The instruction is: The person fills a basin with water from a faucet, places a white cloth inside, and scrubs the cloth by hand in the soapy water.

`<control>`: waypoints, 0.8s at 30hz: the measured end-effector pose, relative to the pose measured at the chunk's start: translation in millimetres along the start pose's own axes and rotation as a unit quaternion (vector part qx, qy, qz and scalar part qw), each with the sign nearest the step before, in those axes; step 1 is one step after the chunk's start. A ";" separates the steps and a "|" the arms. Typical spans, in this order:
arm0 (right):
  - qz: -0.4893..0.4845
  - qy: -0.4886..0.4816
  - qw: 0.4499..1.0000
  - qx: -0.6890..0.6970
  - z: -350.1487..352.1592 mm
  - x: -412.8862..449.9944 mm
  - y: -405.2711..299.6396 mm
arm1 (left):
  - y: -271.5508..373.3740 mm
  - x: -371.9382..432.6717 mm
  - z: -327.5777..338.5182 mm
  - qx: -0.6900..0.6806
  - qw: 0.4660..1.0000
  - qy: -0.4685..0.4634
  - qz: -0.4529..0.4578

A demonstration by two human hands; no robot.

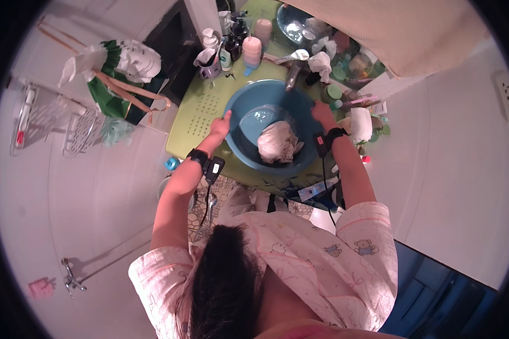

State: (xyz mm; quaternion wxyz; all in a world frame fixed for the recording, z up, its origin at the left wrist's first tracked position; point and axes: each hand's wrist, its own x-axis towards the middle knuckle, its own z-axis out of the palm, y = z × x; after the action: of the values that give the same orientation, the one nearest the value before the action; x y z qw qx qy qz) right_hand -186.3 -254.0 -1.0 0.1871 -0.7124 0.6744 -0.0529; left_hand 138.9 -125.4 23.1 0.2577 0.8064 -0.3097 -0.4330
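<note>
A round blue plastic basin stands on the green washstand counter, beneath the metal faucet. A little water lies inside it, and a bunched pale cloth rests towards its near right side. My left hand grips the basin's left rim, with the thumb over the edge. At the upper right rim, my right hand holds the basin; its fingers are partly hidden. Neither hand touches the cloth. A black band with a small cabled box sits on each wrist.
Pump bottles, a purple cup and a pink bottle stand behind the basin at left. Right of it are a green-lidded jar and a white roll. A tube lies at the counter's near edge.
</note>
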 end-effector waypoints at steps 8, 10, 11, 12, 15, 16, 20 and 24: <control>0.018 0.011 0.998 -0.052 -10.4 -13.0 5.2 | 1.1 22.0 26.1 0.044 0.999 0.011 0.023; 0.004 0.045 0.996 -0.074 -31.1 -13.1 -32.6 | -1.3 29.8 27.5 0.023 1.000 0.002 0.018; -0.015 0.077 0.996 -0.034 -39.7 -10.4 -52.8 | -4.3 27.9 31.8 0.010 1.000 0.000 0.014; -0.041 0.110 0.993 0.012 -44.8 -4.5 -78.2 | -7.2 28.4 23.1 -0.004 1.000 0.009 0.010; -0.028 0.012 0.956 0.291 -42.0 23.8 -95.2 | -5.7 28.2 33.2 0.008 0.999 0.010 0.029; 0.027 -0.111 0.860 0.497 -45.7 29.7 -122.6 | -6.7 26.9 29.7 0.006 1.000 0.012 0.026; 0.133 -0.176 0.723 0.655 -43.5 35.9 -171.2 | -8.6 23.9 21.0 0.033 0.999 0.021 0.030; 0.115 -0.168 0.607 0.768 -18.4 91.9 -122.9 | 4.1 21.9 35.7 0.079 0.994 0.023 0.075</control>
State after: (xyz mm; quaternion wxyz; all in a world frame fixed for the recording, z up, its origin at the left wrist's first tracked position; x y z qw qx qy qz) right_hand -68.9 -345.2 41.3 0.7801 -0.2204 0.4191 -0.4089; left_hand 116.7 -149.3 -3.5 0.2321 0.8085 -0.3966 -0.3676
